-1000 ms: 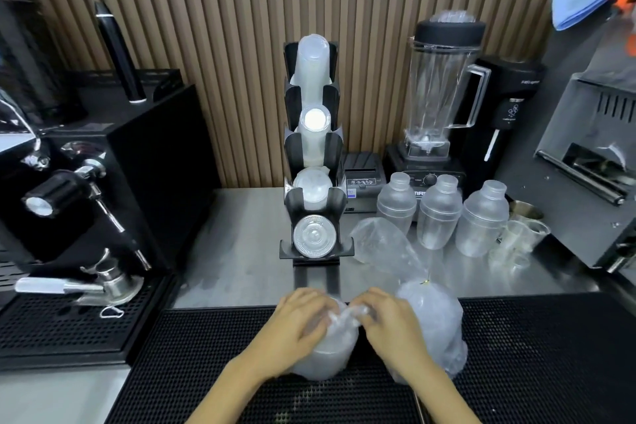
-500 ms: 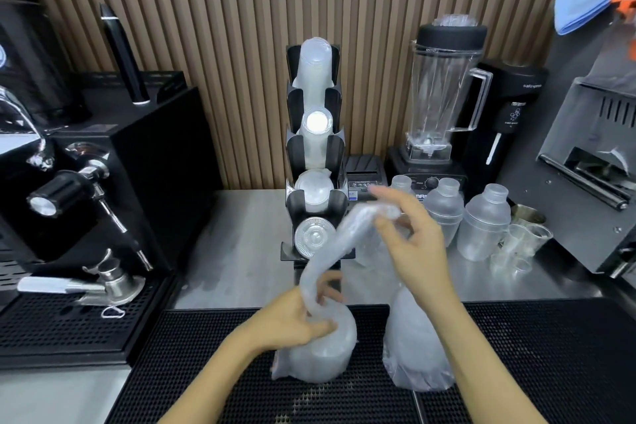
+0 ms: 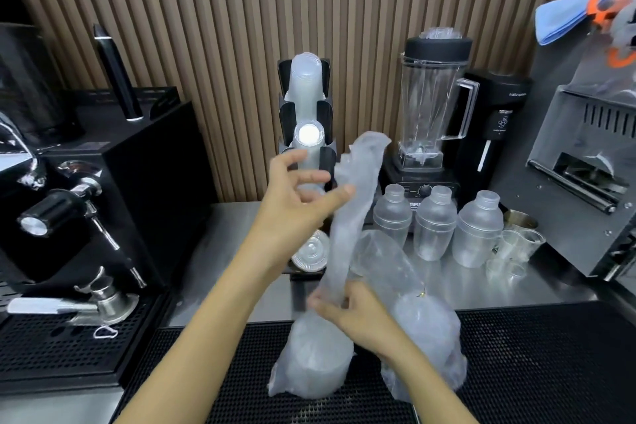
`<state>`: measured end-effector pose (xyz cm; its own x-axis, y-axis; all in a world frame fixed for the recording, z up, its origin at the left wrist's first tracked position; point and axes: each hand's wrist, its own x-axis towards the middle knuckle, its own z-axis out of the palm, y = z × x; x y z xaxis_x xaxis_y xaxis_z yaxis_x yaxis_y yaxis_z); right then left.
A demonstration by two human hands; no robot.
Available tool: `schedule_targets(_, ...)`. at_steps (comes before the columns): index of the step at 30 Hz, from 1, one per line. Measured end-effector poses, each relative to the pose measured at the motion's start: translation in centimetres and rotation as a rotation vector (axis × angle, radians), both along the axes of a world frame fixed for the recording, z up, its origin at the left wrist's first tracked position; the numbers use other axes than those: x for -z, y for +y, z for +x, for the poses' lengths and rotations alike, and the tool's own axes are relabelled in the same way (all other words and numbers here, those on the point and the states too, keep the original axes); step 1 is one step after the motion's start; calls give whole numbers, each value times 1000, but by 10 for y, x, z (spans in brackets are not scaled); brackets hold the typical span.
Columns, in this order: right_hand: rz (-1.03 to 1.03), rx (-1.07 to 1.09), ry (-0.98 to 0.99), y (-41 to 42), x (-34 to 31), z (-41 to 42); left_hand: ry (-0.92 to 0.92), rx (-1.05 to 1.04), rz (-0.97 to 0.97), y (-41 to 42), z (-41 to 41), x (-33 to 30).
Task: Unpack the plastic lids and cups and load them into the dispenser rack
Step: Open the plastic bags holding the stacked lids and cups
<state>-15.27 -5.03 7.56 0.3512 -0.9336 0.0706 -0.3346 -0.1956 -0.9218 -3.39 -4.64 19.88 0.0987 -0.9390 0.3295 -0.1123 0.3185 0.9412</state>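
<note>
A clear plastic bag of lids (image 3: 309,365) stands on the black perforated mat (image 3: 533,354). Its long twisted neck rises in front of the black dispenser rack (image 3: 287,113). My right hand (image 3: 351,310) grips the neck just above the lid stack. My left hand (image 3: 296,196) is raised by the upper neck with its fingers spread, one fingertip touching the plastic. A second, fuller bag (image 3: 426,337) sits just right of the first. The rack holds frosted cups (image 3: 304,83) in its upper slots and a clear lid (image 3: 309,253) at the bottom.
An espresso machine (image 3: 69,200) with a portafilter fills the left side. A blender (image 3: 433,96), three plastic shakers (image 3: 435,227) and small measuring cups (image 3: 516,248) stand behind on the steel counter. A metal sealing machine (image 3: 585,182) is at the right.
My hands swapped places: the right one dropped from the bag's top to grip the neck low, and the left rose from the lid stack to the upper neck. The neck now stands taller.
</note>
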Motion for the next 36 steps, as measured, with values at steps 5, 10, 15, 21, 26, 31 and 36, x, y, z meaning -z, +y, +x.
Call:
schedule_targets(5, -122, -54, -33, -7, -48, -8, -172, 112, 70, -8, 16, -5)
schedule_targets(10, -278, -8, -127, -14, -104, -12, -204, 228, -94, -15, 13, -25)
schedule_targets(15, -231, 27, -103, -24, -121, -20, -581, -377, -282, -23, 43, -15)
schedule_targets(21, -9, -53, 54, -26, -73, -8, -566, -329, 566, -28, 64, 47)
schedule_targets(26, -39, -309, 530, -16, -23, 12, -720, -95, 778, -28, 74, 83)
schedule_targets(31, -200, -210, 743, -11, 19, 38, -677, 61, 736, -26, 71, 85)
schedule_targets(36, -216, 22, 373, -22, 5, 35, -783, 326, 648, -19, 85, 75)
